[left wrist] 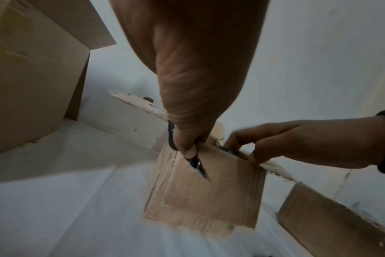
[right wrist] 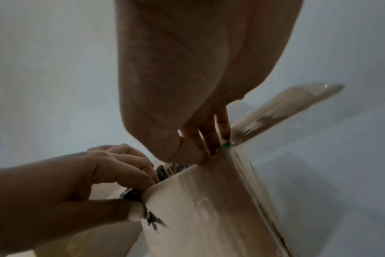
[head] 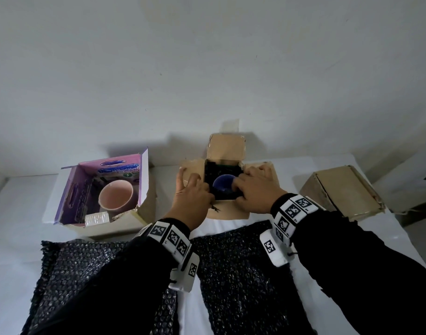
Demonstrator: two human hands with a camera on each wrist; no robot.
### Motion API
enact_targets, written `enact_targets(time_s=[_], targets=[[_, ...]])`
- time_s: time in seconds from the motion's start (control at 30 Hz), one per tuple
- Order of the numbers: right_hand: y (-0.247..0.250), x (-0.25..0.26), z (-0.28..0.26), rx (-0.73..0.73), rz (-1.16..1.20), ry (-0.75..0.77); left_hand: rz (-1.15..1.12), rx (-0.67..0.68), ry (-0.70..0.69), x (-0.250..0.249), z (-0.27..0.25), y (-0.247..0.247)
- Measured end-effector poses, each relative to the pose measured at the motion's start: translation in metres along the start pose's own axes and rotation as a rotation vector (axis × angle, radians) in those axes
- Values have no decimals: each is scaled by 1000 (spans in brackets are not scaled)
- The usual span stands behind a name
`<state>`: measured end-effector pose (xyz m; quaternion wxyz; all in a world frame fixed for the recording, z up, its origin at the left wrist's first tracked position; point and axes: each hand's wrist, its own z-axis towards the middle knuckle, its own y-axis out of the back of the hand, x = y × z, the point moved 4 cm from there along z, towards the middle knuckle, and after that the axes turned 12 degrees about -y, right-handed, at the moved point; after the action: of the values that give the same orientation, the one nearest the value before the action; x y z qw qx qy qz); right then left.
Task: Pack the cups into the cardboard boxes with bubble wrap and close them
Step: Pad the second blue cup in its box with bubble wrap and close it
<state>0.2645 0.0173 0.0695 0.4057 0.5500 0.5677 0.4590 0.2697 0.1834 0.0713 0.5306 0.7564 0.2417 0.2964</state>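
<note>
Hands, both at the small brown cardboard box [head: 227, 187], my landmark throughout. Left hand [head: 191, 198]: at the box's left rim, thumb and fingers pinching a strip of black bubble wrap [left wrist: 195, 162] against the near wall. Right hand [head: 254, 189]: at the right rim, fingers curled over the edge into the wrap lining; whether they grip wrap or wall I cannot tell.

Dark blue cup [head: 223, 187]: inside the box, seated in the black lining, all four flaps open.

Pink cup [head: 116, 197]: left of the box, in an open purple-lined carton [head: 69, 189], unwrapped.

Closed brown box [head: 342, 192]: right of the landmark.

Two black bubble-wrap sheets [head: 241, 274]: nearer me than the box, flat on the white tabletop [head: 18, 213].

Handling, as I judge it: cup rigid, breakable, smooth; take it by the wall, not the rim. Wrap light, limp, springy; pinch edges. Flaps thin, already torn; fold at creases.
</note>
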Motion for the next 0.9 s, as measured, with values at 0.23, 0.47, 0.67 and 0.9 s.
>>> enact_targets(time_s=[0.23, 0.47, 0.67, 0.9], targets=[[-8, 16, -7, -21, 3, 101, 2, 7, 35, 1, -1, -3], [-9, 10, -7, 23, 21, 31, 28, -17, 6, -2, -4, -3], [-10, 25, -4, 105, -126, 19, 22, -52, 15, -3, -4, -4], [-8, 28, -6, 76, 11, -15, 25, -68, -5, 1, -8, -2]])
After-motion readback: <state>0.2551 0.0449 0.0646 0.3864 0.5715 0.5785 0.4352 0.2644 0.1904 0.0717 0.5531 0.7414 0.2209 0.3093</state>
